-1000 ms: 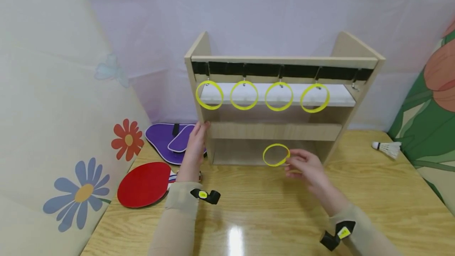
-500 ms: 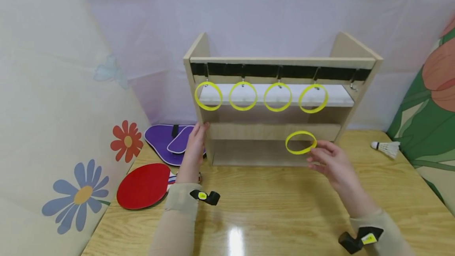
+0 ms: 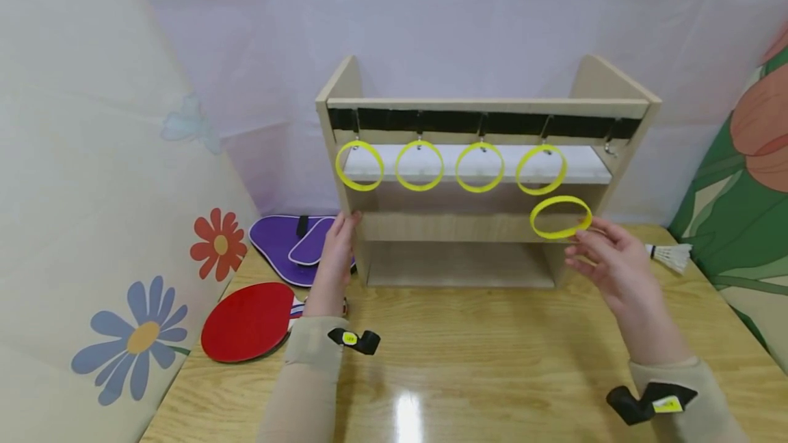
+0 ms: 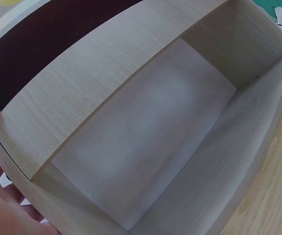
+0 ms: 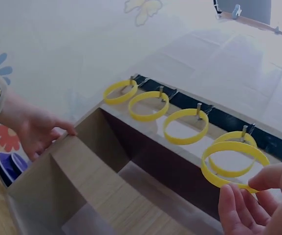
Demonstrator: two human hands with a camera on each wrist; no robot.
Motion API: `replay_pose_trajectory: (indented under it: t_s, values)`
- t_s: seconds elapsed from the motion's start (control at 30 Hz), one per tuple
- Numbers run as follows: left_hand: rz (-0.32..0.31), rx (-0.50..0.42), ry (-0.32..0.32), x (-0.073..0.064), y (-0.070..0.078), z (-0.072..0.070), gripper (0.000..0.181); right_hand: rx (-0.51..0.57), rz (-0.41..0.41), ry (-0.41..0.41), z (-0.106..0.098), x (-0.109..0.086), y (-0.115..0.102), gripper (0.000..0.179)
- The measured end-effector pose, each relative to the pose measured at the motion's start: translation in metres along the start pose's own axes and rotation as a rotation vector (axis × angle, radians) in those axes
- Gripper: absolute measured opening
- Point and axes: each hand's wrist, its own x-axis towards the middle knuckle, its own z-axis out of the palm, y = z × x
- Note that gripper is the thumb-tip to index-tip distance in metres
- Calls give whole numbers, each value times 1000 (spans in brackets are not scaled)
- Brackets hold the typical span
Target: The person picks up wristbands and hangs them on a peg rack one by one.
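Note:
My left hand (image 3: 337,248) grips the left side panel of a small wooden shelf unit (image 3: 462,227). Its thumb lies on the front edge and its fingers are outside the panel, as the left wrist view shows. A thin yellow ring (image 3: 557,234) is pinched between the thumb and fingers of my right hand (image 3: 615,272), held out in front of the shelf's lower right part. Above it, several matching hanging rings (image 3: 360,188) dangle from metal hooks on a black strip (image 3: 452,120). The rightmost hook (image 3: 611,149) on that strip bears no ring.
A red table tennis bat (image 3: 246,323) and a purple bat case (image 3: 277,245) lie left of the shelf. To the right, behind my right hand, is a shuttlecock (image 3: 676,256). The wooden table (image 3: 455,361) extends in front.
My right hand has moved up and to the right with the yellow ring, from low before the shelf to just below the rightmost hanging ring. My left hand stays on the side panel.

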Motion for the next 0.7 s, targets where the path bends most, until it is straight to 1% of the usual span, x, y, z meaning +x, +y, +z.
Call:
replay_pose_trajectory:
  t_s: [0.07,0.23,0.4,0.53,0.63,0.7]
  values:
    - [4,-6,-3,0,0,0,49,25,-24,-9,1,-1,-6,22]
    - [4,-4,-2,0,0,1,49,46,-75,-21,1,-1,-18,22]
    - [-7,13,0,0,0,0,48,92,-96,-15,2,0,-31,20]
    - [-9,21,7,1,0,0,47,155,-119,-30,0,5,-41,19]
    - [-9,24,7,1,0,-1,47,206,-120,-41,-3,9,-47,19]
    - [-10,24,6,1,-1,-1,47,224,-108,-34,-5,13,-49,19]
